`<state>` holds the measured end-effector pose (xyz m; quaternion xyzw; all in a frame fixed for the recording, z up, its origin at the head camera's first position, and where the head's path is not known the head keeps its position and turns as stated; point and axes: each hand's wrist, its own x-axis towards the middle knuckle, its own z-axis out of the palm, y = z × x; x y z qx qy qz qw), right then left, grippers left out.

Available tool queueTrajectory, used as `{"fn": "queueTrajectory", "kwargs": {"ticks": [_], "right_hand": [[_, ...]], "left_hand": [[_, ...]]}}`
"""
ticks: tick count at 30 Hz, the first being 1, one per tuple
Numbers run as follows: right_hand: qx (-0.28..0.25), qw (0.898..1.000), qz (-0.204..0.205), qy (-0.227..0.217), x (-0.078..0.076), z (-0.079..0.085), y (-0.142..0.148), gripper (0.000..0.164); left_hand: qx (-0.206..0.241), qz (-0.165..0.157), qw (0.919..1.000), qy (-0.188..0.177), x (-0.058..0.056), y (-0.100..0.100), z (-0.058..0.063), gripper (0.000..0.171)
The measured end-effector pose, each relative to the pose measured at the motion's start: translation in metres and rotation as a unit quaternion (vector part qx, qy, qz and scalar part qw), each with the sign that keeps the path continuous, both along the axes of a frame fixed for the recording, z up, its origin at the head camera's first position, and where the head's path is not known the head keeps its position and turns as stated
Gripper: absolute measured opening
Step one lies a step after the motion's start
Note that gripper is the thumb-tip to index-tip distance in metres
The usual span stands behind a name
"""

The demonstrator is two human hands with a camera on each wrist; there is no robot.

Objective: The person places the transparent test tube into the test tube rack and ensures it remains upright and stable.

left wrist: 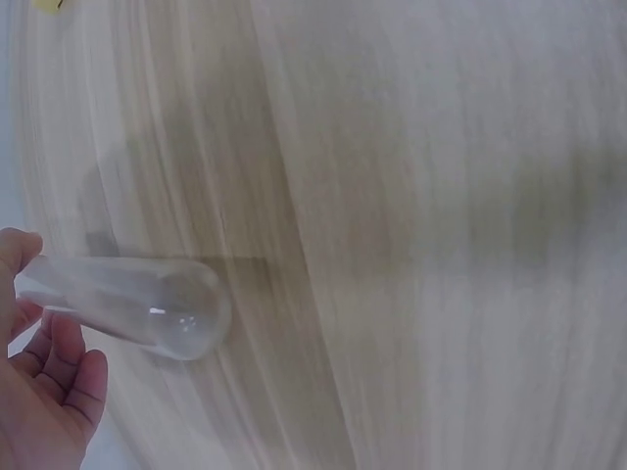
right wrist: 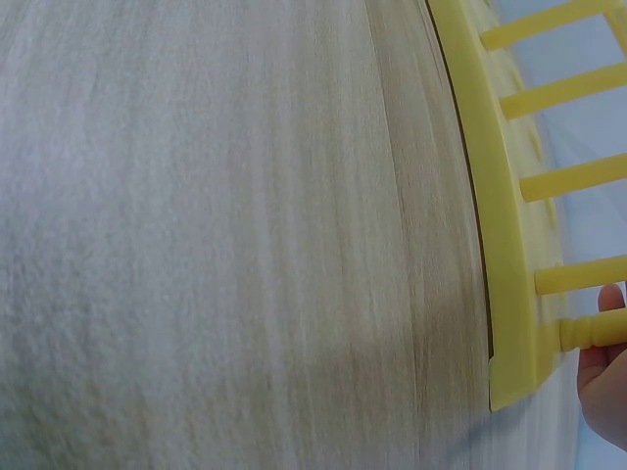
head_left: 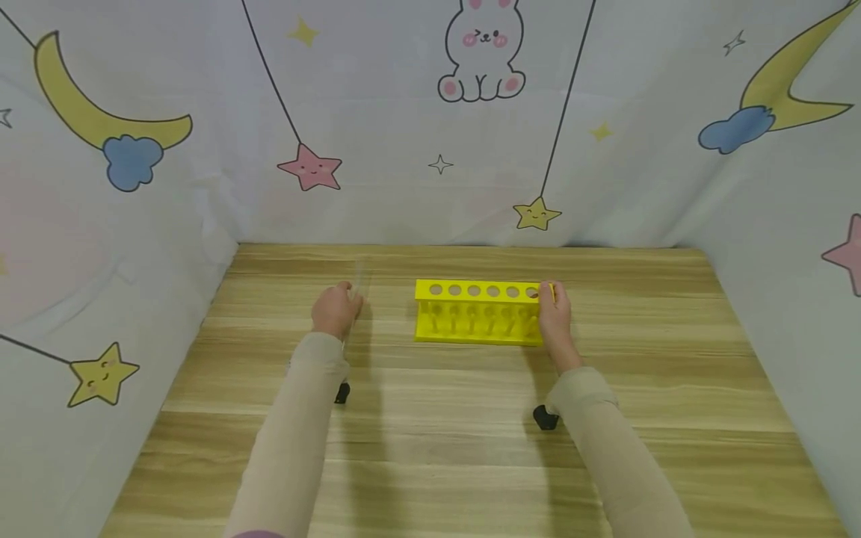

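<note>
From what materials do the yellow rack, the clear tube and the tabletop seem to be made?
Yellow rack: probably plastic, satin; smooth, evenly coloured. Clear tube: glass or clear plastic, uncertain; see-through, glossy with bright highlights. Tabletop: wood or wood-look laminate; streaked grain, finish unclear.

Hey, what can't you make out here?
Left wrist view: the gripped end of the tube, behind the left hand.
Head view: the tube's outline, too faint.
Head view: right end of the yellow rack, partly behind the right hand.
Right wrist view: most of the right hand, beyond the right edge.
</note>
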<state>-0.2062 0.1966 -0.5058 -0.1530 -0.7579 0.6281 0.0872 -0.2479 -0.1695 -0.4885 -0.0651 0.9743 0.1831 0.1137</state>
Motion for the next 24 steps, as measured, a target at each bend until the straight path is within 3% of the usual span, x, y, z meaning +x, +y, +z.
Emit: {"fn": "queueTrajectory", "kwargs": {"ticks": [7,24], "right_hand": [[0.003,1.0,0.0,-0.004,-0.001,0.0,0.0,0.029],[0.008,1.0,0.003,0.005,0.001,0.001,-0.001,0.031]], "left_hand": [[-0.019,-0.002,0.9997,0.014,0.0,-0.001,0.005,0.046],[-0.012,0.006,0.9992,0.038,-0.007,-0.007,0.024,0.045]]}}
